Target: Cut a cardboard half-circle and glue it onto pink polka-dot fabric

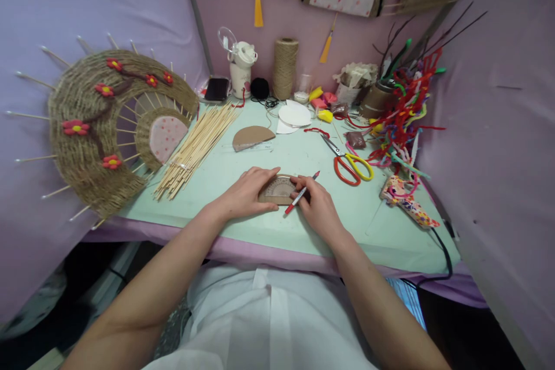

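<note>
A clear protractor (281, 188) lies over a small brown cardboard piece (267, 198) near the table's front edge. My left hand (247, 193) holds the cardboard at its left side, fingers over the top and thumb along the lower edge. Held in my right hand (318, 205) is a pen with red ends (299, 198), slanting across the fingers. The fingertips of that hand touch the protractor's right side. Behind them rests a cardboard half-circle (254, 136) with a clear ruler (247, 148) at its straight edge.
Scissors (349, 165) and a patterned glue gun (407, 202) lie to the right, below tangled pipe cleaners (405, 110). Bamboo sticks (197, 150) and a large twine-wrapped fan (87, 127) are at left. A twine cone (285, 69) and white cup (241, 75) stand behind.
</note>
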The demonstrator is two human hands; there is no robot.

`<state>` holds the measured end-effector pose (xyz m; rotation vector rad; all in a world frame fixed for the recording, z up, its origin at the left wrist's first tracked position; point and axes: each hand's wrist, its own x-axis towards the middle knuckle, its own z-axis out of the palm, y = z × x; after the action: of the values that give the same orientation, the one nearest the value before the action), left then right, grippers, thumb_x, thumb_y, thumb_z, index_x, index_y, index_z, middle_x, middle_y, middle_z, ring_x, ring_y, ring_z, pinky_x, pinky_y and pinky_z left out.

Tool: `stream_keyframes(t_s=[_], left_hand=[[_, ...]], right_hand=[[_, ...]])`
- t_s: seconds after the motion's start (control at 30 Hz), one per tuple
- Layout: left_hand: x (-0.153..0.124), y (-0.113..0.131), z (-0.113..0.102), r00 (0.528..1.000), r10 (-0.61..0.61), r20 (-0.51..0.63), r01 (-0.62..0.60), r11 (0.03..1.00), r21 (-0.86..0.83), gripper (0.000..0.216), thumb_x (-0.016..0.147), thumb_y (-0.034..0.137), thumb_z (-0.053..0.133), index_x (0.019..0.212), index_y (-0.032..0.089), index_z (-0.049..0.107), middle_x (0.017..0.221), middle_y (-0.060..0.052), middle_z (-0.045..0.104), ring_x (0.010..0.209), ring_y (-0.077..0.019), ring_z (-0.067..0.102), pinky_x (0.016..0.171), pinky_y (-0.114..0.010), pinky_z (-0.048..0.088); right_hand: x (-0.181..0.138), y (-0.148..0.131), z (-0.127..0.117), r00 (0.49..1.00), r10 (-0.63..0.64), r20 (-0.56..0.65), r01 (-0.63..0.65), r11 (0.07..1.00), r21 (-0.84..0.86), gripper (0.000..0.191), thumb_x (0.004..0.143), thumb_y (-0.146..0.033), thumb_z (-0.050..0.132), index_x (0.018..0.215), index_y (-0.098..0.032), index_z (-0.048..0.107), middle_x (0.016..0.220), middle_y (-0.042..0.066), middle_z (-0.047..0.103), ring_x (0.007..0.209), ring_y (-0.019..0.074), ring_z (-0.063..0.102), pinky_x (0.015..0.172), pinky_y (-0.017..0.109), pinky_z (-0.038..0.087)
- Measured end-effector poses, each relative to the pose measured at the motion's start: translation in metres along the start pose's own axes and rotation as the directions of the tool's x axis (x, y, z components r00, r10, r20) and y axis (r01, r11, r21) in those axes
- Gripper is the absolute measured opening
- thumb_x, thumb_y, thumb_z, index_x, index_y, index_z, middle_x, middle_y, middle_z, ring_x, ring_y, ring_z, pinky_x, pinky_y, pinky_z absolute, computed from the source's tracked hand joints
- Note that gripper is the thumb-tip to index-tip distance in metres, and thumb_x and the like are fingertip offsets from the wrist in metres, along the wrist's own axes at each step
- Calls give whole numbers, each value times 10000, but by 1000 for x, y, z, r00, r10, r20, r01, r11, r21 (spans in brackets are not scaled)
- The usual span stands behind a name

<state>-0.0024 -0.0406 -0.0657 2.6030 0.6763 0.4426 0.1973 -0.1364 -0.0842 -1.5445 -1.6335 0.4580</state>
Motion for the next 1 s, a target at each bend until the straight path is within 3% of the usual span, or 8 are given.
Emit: stream_keyframes(t_s=[1.0], left_hand=[[-2,4,-3,1000,-22,9,22,1000,-1,830,783,571,668,1455,197,356,1379,-139,511,1200,-315,469,997,-469,389]], right_hand=[[-13,1,-3,994,-107,35,110,989,-95,200,844,-63,511,928,-244,518,1173,64,675,1208,270,534,974,480,405]])
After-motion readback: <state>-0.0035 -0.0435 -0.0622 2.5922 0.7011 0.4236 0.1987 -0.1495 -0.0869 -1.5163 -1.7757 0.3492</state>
